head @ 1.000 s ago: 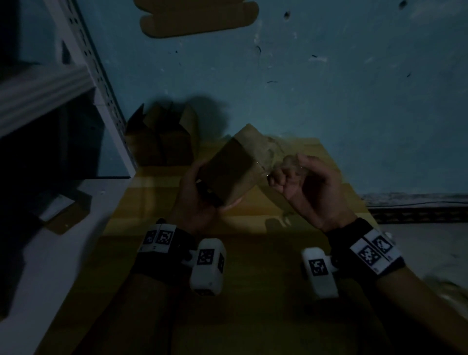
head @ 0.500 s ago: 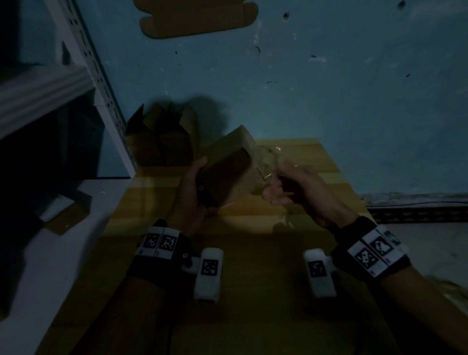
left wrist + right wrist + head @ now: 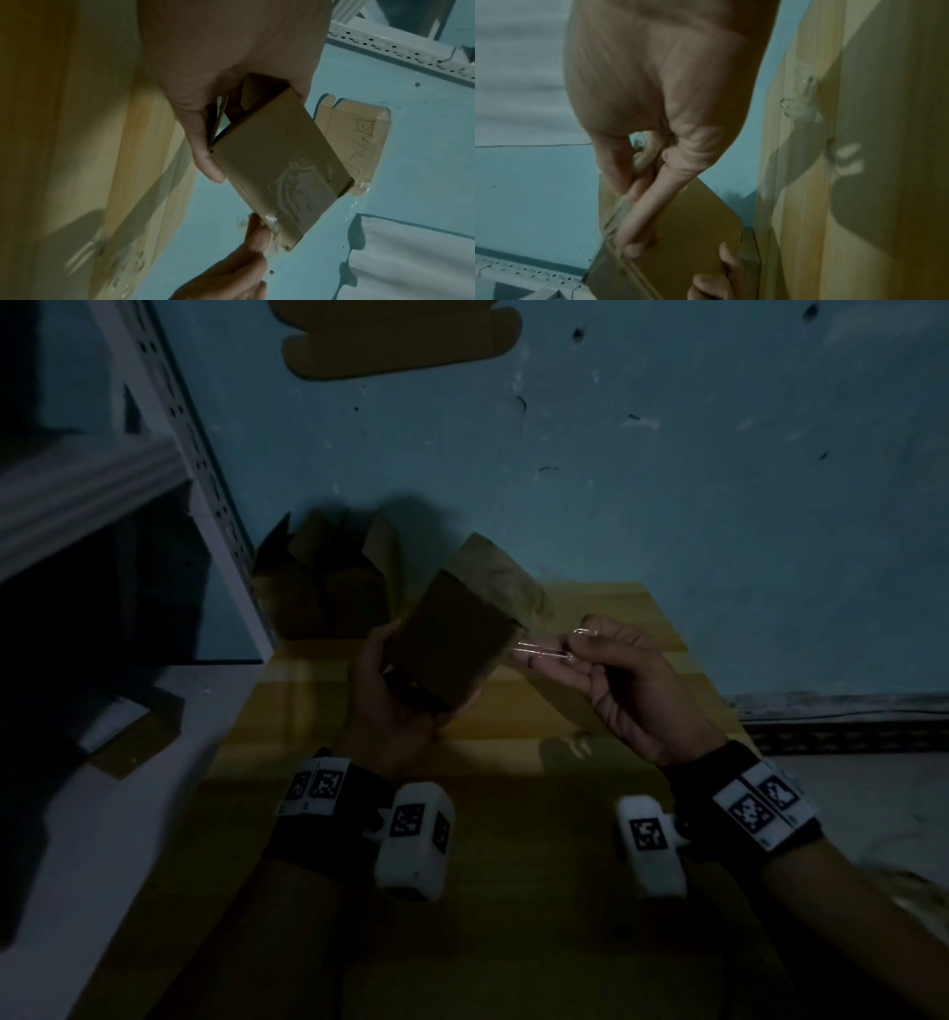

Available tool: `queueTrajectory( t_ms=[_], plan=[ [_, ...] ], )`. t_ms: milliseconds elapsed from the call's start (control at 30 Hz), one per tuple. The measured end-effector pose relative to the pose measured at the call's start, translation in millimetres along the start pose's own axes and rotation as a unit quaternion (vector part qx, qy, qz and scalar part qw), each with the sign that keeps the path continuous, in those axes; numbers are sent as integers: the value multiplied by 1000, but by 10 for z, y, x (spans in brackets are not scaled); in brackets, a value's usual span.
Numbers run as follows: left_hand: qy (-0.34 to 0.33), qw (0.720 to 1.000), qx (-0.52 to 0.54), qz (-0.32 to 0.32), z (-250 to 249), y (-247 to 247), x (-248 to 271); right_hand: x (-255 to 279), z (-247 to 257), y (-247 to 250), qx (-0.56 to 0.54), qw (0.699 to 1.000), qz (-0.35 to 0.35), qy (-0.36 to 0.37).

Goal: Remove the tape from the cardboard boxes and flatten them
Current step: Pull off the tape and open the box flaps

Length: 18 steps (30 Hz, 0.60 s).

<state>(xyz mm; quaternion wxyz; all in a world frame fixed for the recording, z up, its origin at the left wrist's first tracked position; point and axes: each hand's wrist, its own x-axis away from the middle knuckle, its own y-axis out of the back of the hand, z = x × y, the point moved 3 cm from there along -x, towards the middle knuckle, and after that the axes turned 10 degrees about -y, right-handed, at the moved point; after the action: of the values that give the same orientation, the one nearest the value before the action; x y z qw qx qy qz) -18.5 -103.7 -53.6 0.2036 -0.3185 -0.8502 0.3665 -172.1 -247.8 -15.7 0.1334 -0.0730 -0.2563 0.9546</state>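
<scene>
Small cardboard box (image 3: 457, 644) is being held in the air above the worktop (image 3: 493, 906), left hand (image 3: 390, 690) wrapping its near end, thumb and fingers clamped on opposite faces. Clear tape (image 3: 544, 651) is stretching from the box's right edge to the right hand (image 3: 616, 680), which is pinching the free end between thumb and fingertips, just right of the box.

Risks, as judged from here: the strip is looking thin and twisted, so it is liable to snap and leave a remnant stuck on the box. The adhesive is already lifting the paper skin, a pale torn patch showing on the face in the left wrist view; a hard pull is likely to be tearing more. The left hand's hold is covering only one end, so the box may be twisting out.

Count: one box in hand; one opened box (image 3: 328, 588) beyond the left hand, possibly more than one, the light being poor; one flattened box (image 3: 400, 338) far ahead on the floor; one tape scrap (image 3: 799, 107) lying on the worktop.
</scene>
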Motion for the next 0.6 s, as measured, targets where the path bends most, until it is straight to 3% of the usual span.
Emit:
queueTrajectory(
  t_ms=[300,433,600],
  plan=[
    [45,999,16,8,-12,-51,73,-7,-64,5,-30,999,38,-7],
    [9,999,29,-24,-56,-39,75,-9,-53,-38,-4,999,0,-35],
    [14,999,3,-36,-43,25,66,9,-72,-18,45,994,-37,-90]
  ],
)
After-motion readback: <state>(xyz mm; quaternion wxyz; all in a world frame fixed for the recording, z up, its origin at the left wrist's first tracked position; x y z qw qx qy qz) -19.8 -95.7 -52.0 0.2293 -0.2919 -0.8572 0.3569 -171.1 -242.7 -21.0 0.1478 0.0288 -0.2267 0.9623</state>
